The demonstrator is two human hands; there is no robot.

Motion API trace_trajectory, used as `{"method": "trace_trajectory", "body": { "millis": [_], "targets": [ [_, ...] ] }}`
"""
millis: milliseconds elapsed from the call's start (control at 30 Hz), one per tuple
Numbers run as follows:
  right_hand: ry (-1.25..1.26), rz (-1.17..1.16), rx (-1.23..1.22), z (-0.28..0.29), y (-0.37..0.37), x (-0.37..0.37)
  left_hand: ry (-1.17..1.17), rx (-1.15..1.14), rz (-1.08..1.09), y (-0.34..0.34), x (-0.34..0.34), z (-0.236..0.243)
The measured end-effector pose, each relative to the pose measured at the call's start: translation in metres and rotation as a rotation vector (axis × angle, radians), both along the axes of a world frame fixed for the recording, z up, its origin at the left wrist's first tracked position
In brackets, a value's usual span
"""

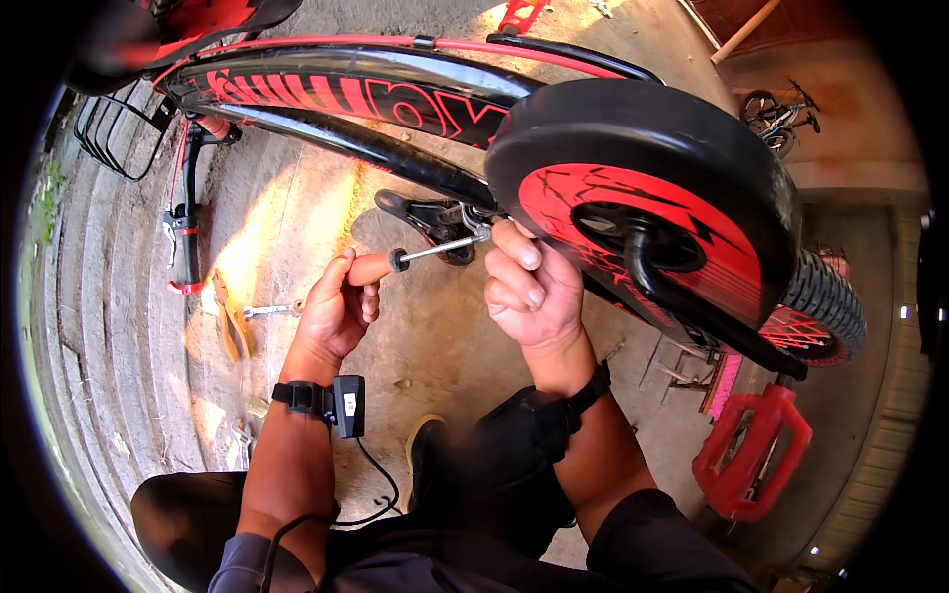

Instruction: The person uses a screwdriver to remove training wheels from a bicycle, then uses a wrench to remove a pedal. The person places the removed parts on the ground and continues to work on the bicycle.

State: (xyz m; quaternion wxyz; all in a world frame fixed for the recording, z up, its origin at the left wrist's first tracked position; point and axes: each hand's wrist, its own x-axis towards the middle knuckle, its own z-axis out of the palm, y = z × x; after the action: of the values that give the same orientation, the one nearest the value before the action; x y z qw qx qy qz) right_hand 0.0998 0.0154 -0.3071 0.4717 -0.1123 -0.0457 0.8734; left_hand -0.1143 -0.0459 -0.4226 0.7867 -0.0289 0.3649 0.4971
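**One screwdriver (pixel 398 260) held up to a bike (pixel 366 89)**

Thumb and fingers of the left hand (pixel 338 301) are wrapped around the screwdriver's orange handle. Its shaft points right, with the tip at a small metal part by the bike's frame. The right hand (pixel 534 296) is just beside that tip, fingers half curled against the palm; whether it has hold of anything, I cannot tell.

Right of the tip sits a round black-and-red cover (pixel 633 128), with a red pedal (pixel 771 405) below it. A black pedal (pixel 430 222) is just above the shaft. On the floor (pixel 415 381), left of the left hand, lie pliers (pixel 232 316) and a wrench (pixel 272 310). A black box (pixel 348 405) is strapped to the left wrist.
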Motion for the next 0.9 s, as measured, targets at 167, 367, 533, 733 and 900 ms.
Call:
{"method": "trace_trajectory", "body": {
  "millis": [167, 367, 533, 733, 900],
  "targets": [
    [-0.108, -0.061, 0.049, 0.001, -0.001, -0.001, 0.133, 0.063, -0.005, -0.002, -0.004, 0.010],
    [-0.025, 0.060, 0.101, -0.009, 0.005, -0.001, 0.149, 0.046, 0.001, -0.007, -0.010, 0.012],
    [0.170, 0.120, 0.057, -0.010, 0.003, 0.002, 0.176, 0.030, 0.029, -0.007, -0.008, 0.017],
    [0.081, 0.139, 0.015, 0.004, 0.003, 0.002, 0.186, 0.024, 0.050, -0.012, -0.014, 0.016],
    [0.189, 0.123, 0.077, -0.014, 0.005, 0.002, 0.198, -0.018, 0.074, -0.016, -0.017, 0.008]
  ]
}}
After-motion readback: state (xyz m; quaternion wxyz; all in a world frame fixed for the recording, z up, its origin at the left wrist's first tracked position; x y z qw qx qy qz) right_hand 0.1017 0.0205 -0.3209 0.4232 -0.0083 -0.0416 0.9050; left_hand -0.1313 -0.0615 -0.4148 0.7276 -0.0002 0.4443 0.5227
